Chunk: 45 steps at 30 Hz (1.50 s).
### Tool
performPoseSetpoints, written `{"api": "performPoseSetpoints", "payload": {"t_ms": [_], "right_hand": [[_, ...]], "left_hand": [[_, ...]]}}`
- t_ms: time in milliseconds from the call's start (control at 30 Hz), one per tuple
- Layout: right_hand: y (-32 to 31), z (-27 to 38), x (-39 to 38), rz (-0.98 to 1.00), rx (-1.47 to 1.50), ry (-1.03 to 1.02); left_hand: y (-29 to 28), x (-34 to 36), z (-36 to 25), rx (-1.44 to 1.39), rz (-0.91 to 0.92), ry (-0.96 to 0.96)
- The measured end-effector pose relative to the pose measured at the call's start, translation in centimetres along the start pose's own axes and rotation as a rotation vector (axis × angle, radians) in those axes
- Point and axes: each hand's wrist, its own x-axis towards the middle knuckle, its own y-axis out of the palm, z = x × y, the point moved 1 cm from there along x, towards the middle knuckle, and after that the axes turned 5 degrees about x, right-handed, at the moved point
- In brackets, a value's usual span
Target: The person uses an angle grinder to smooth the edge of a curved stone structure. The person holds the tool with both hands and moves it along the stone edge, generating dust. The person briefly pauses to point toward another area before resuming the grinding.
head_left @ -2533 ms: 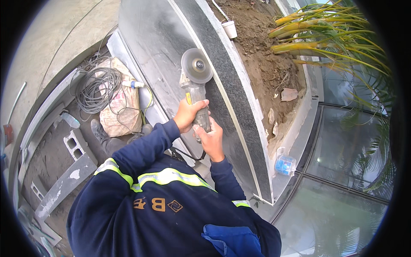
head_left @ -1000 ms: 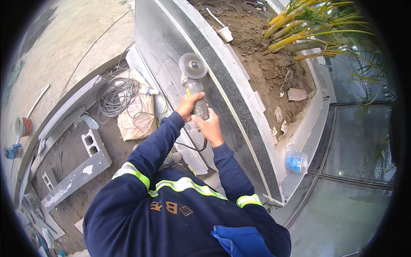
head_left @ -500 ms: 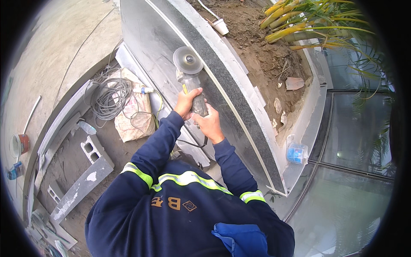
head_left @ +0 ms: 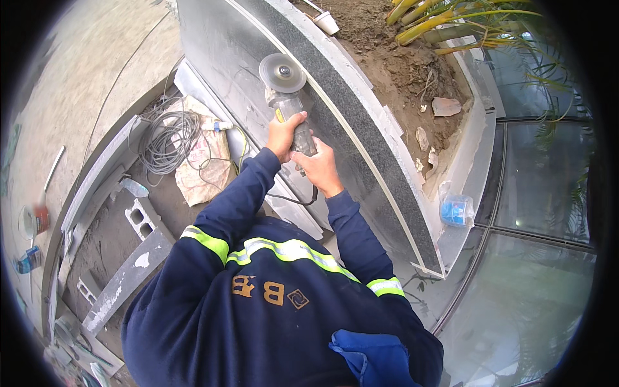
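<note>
Both arms (head_left: 244, 193) reach forward, fingers (head_left: 297, 119) curled.

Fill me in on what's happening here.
The person's left hand grips the body of an angle grinder, and the right hand holds its rear end. The disc is over a grey stone wall; whether it touches isn't clear. A coiled cable lies on a sack to the left.

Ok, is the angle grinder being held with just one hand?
No, the left hand and the right hand both grip the angle grinder.
</note>
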Motion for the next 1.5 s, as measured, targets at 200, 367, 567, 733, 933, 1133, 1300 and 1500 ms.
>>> {"api": "performPoseSetpoints", "payload": {"t_ms": [200, 367, 567, 733, 933, 1133, 1300, 1500], "right_hand": [[-1.0, -0.6, -1.3, 0.012, 0.01, 0.013], [-1.6, -0.8, -2.4, 0.013, 0.019, 0.042], [-1.6, -0.9, -3.4, 0.007, 0.042, 0.01], [-1.3, -0.1, -3.6, 0.009, 0.051, 0.051], [-1.1, 0.2, -2.8, 0.008, 0.039, 0.038], [-0.9, 0.5, -1.7, 0.01, -0.016, 0.061], [-0.8, 0.7, -1.0, 0.01, -0.004, 0.063], [-0.4, 0.3, 0.1, 0.009, 0.044, 0.054]], "left_hand": [[0.7, -1.4, 0.9, 0.013, -0.019, 0.001], [1.2, -2.8, 1.4, 0.018, -0.029, 0.004], [1.0, -3.1, 2.2, -0.006, 0.0, -0.007], [0.9, -3.0, 2.0, -0.016, 0.011, -0.02], [1.0, -2.5, 1.3, 0.017, 0.024, -0.007], [1.0, -1.5, 0.9, -0.002, 0.01, 0.009], [0.8, -0.8, 0.5, -0.034, 0.011, 0.016], [0.7, 0.0, -0.1, -0.032, -0.004, 0.008]]}}
